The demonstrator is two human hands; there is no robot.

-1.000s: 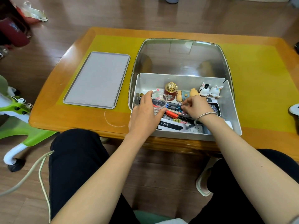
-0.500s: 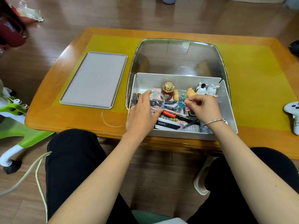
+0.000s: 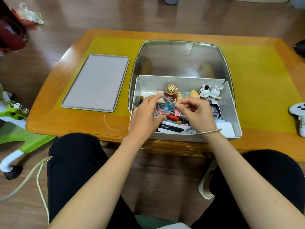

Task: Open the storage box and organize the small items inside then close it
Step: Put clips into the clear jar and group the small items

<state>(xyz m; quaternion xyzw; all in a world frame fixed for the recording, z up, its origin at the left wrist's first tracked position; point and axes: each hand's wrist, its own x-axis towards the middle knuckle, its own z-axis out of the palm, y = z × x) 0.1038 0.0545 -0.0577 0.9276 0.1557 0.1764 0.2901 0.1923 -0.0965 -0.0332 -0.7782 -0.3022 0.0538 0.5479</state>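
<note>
One grey lid (image 3: 95,82) lies left of centre. The left hand (image 3: 145,116) grasps one clear cup (image 3: 162,109) over the open storage box (image 3: 231,109), centre-right. The right hand (image 3: 196,113) pinches a pink clip (image 3: 177,112). Two rabbit figurines (image 3: 210,92) stand behind; the clutter beneath is partly hidden.

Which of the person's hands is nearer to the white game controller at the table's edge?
Right. The right hand is over the white storage box, on the side toward the white game controller; the left hand is farther away, at the box's opposite end.
</note>
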